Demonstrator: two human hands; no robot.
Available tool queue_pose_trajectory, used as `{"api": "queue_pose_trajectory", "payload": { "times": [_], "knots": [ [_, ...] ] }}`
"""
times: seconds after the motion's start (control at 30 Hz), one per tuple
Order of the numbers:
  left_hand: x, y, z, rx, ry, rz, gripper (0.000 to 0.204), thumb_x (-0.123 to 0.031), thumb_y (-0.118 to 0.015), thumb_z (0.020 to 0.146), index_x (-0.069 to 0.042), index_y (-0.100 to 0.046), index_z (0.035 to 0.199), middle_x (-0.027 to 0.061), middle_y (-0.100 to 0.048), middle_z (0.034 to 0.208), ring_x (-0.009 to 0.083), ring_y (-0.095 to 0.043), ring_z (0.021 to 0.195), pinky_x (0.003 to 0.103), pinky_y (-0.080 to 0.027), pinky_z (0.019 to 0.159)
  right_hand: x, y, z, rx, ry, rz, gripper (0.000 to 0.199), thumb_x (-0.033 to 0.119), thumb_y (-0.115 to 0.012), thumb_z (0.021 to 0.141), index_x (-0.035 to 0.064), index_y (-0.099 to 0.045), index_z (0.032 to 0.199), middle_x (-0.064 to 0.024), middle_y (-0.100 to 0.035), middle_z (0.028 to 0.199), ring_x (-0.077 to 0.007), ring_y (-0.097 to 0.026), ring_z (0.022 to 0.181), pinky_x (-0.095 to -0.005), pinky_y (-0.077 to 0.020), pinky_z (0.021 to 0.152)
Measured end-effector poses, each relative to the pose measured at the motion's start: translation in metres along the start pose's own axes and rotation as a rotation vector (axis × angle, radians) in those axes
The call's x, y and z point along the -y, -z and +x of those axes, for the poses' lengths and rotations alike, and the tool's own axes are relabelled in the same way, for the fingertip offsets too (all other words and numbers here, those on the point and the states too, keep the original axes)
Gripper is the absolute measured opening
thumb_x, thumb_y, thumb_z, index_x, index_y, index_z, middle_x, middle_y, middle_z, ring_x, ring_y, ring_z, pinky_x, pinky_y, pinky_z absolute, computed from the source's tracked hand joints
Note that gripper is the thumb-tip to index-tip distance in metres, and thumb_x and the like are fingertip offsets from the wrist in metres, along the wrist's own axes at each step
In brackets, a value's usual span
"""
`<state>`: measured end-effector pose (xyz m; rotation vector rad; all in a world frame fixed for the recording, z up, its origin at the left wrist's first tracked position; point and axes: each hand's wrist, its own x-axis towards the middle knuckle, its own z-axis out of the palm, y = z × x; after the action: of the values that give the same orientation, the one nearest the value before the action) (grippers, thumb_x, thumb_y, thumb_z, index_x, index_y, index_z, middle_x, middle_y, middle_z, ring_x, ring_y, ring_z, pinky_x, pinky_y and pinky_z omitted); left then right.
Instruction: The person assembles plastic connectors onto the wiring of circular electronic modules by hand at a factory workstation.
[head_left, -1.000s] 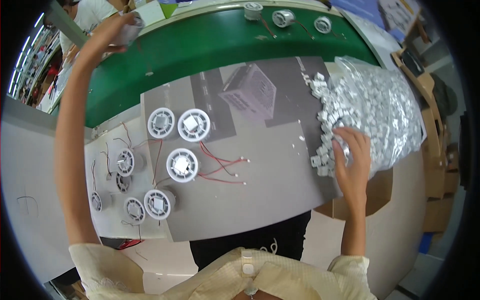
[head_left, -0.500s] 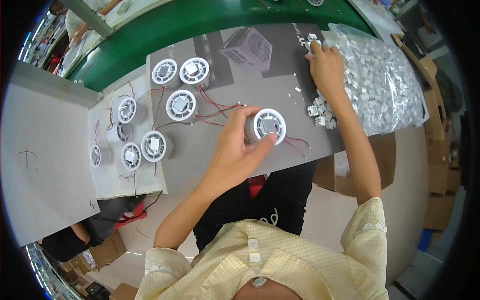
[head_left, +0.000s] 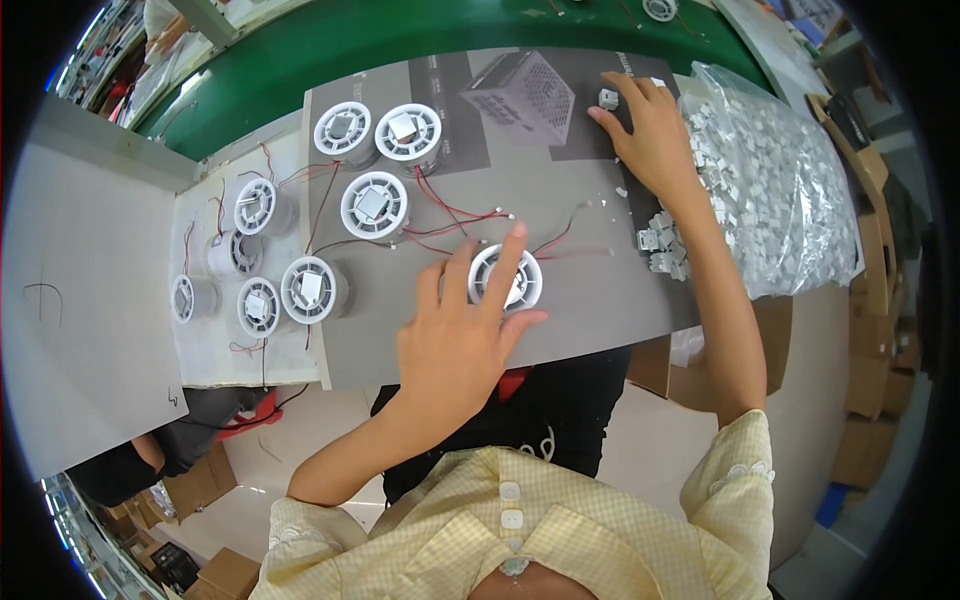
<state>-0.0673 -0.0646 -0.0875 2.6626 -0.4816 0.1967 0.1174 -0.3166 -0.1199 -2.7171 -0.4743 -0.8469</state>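
My left hand [head_left: 455, 335] reaches over a round white housing [head_left: 478, 282], its fingers spread and its index finger crossing the ribbed top face. Part of that face is hidden under the fingers, and red and black wires trail from the housing to the right. My right hand [head_left: 650, 135] is at the far right of the grey board, thumb and fingers apart. A small white block [head_left: 608, 99] lies in the gap between its thumb and index fingertip, apparently not gripped. Beside my right forearm sits a loose heap of similar small white blocks [head_left: 660, 245].
More wired white housings, several with square inserts, stand on the grey board [head_left: 400, 320] and on the white surface [head_left: 215, 355] at left. A clear bag [head_left: 775, 190] of small white blocks lies at right. A green surface [head_left: 330, 65] runs behind. Cardboard boxes [head_left: 875, 390] stand far right.
My left hand has loosened from the housing and spread over it; the housing sits a little further left, its wires swung upward. My right hand has opened near the single block, away from the others.
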Motion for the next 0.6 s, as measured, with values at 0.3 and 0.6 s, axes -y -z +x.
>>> {"api": "queue_pose_trajectory", "payload": {
  "times": [0.3,0.6],
  "knots": [
    [0.039,-0.001,0.027,0.088,-0.062,-0.587,0.057,-0.030,-0.082,0.078,-0.007,-0.062,0.125,0.0123,-0.062,0.115,0.0337,-0.055,0.108,0.042,-0.048,0.090,0.047,0.031,-0.009,0.293,-0.285,0.394,0.021,0.007,-0.071,0.086,0.0037,-0.070,0.107,-0.0116,-0.069,0.097,-0.0207,-0.064,0.077,-0.0325,-0.0512,0.073],
    [0.042,0.001,0.038,0.501,0.267,-1.052,0.049,-0.024,-0.079,0.085,-0.008,-0.060,0.127,0.0006,-0.065,0.102,0.0052,-0.055,0.071,0.022,-0.044,0.063,0.064,0.094,-0.082,0.314,-0.361,0.614,0.023,0.001,-0.070,0.084,0.0014,-0.070,0.107,-0.0103,-0.069,0.107,-0.0171,-0.061,0.087,-0.0269,-0.0477,0.077]
  ]
}}
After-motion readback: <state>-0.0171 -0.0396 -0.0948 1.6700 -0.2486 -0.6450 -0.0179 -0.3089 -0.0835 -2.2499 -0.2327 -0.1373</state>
